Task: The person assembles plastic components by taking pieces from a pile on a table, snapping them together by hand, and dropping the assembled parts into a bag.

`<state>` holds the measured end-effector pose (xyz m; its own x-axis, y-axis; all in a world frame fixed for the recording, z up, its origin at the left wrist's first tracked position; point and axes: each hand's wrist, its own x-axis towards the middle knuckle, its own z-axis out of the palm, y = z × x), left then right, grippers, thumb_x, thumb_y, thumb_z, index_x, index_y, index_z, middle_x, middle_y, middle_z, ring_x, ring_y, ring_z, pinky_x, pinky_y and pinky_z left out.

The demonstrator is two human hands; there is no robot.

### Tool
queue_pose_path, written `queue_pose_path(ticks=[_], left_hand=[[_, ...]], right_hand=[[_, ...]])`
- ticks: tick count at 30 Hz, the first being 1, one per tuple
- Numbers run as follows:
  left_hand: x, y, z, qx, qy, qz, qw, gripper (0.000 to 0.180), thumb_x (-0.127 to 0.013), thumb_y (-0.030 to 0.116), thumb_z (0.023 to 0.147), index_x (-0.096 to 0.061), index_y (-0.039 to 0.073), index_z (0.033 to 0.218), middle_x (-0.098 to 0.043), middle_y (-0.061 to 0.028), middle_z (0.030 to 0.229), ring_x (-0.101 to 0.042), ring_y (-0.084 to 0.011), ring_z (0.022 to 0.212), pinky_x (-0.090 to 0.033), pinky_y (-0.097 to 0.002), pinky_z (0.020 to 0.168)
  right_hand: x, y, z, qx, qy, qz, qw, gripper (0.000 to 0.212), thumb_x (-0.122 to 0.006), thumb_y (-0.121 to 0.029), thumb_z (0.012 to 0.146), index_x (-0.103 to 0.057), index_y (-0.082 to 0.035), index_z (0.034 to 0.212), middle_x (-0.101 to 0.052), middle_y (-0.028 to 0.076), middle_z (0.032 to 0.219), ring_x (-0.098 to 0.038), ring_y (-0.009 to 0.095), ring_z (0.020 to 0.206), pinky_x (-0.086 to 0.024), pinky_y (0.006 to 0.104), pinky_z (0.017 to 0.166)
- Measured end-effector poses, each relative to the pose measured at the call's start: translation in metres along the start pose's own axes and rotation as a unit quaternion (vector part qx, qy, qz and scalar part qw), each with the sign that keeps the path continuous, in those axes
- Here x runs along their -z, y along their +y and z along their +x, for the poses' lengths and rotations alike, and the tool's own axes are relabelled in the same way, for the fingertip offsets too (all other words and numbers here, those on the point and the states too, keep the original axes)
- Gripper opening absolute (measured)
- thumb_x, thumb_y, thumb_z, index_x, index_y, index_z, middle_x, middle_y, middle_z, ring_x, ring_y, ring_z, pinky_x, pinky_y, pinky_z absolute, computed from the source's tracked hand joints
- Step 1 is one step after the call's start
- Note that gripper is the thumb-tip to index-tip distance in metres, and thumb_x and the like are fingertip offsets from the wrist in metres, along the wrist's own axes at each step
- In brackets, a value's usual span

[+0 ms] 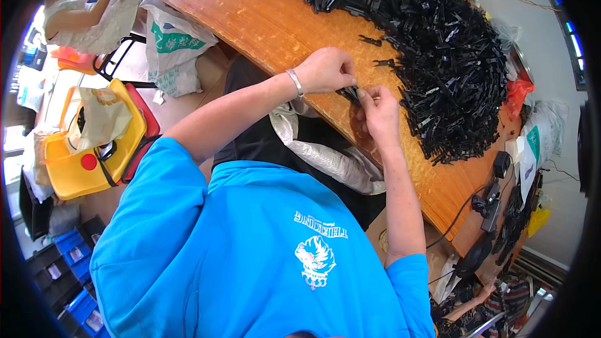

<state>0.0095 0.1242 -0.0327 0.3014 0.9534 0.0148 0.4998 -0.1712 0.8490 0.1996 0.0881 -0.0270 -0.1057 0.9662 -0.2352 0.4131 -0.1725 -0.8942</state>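
My left hand (323, 72), with a silvery bracelet at the wrist, is closed in a pinch at the table's near edge. Fingertips of my right hand (382, 116) meet it there, thumb and finger pressed together. Between them is a small narrow black plastic part (349, 94), mostly covered by the fingers, so its exact shape is hidden. A big heap of similar black clip-like parts (447, 62) spreads over the table beyond my right hand. Two loose pieces, a black clip-like part (370, 40) and another one (384, 62), lie at the heap's near side.
Below the edge of the wooden table (250, 9), a silvery sack (328, 158) hangs open at my lap. A yellow chair (81, 172) and a white bag (172, 47) stand left. Cables and a black adapter (501, 164) lie right. Other people sit upper left and lower right.
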Motion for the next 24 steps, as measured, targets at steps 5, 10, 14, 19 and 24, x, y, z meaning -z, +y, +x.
queue_pose_path(ticks=[5, 10, 14, 19, 24], left_hand=[[0.0, 0.003, -0.01, -0.02, 0.02, -0.01, 1.0, 0.02, -0.072, 0.02, 0.079, -0.068, 0.001, 0.084, -0.068, -0.0118, 0.073, -0.066, -0.0221, 0.068, -0.052, -0.0346, 0.065], [-0.004, 0.0, -0.015, 0.004, 0.035, -0.009, 0.999, 0.02, -0.072, 0.02, 0.079, -0.068, 0.001, 0.083, -0.068, -0.0126, 0.074, -0.066, -0.0225, 0.069, -0.052, -0.0347, 0.066], [-0.007, -0.001, -0.018, 0.019, 0.043, 0.006, 0.999, 0.02, -0.073, 0.02, 0.079, -0.068, 0.001, 0.083, -0.068, -0.0135, 0.074, -0.068, -0.0253, 0.07, -0.052, -0.0364, 0.068], [-0.008, 0.005, -0.023, 0.04, 0.058, 0.037, 0.997, 0.02, -0.072, 0.021, 0.079, -0.066, 0.002, 0.082, -0.069, -0.0147, 0.075, -0.068, -0.0315, 0.075, -0.052, -0.0407, 0.069], [-0.01, 0.01, -0.022, 0.05, 0.048, 0.062, 0.996, 0.02, -0.07, 0.021, 0.081, -0.064, 0.003, 0.082, -0.069, -0.0148, 0.079, -0.067, -0.0346, 0.081, -0.051, -0.044, 0.072]], right_hand=[[0.001, -0.01, -0.007, -0.022, -0.013, 0.004, 1.0, 0.022, -0.068, -0.016, 0.093, -0.054, -0.001, 0.086, -0.058, 0.006, 0.056, -0.048, 0.01, 0.04, -0.035, 0.0279, 0.037], [0.002, -0.015, -0.006, -0.029, -0.019, -0.029, 0.999, 0.023, -0.07, -0.017, 0.092, -0.055, -0.001, 0.087, -0.059, 0.006, 0.056, -0.048, 0.011, 0.04, -0.036, 0.0285, 0.038], [0.001, -0.01, -0.001, -0.027, -0.018, -0.054, 0.998, 0.024, -0.072, -0.019, 0.09, -0.058, 0.0, 0.086, -0.061, 0.008, 0.059, -0.052, 0.012, 0.042, -0.038, 0.029, 0.041], [0.0, -0.001, 0.005, -0.023, -0.008, -0.099, 0.995, 0.025, -0.074, -0.02, 0.088, -0.06, 0.0, 0.083, -0.063, 0.009, 0.061, -0.056, 0.014, 0.046, -0.043, 0.0312, 0.045], [0.005, 0.023, 0.018, 0.056, 0.022, -0.182, 0.981, 0.031, -0.078, -0.027, 0.083, -0.063, 0.0, 0.079, -0.064, 0.012, 0.062, -0.062, 0.023, 0.054, -0.047, 0.0373, 0.055]])
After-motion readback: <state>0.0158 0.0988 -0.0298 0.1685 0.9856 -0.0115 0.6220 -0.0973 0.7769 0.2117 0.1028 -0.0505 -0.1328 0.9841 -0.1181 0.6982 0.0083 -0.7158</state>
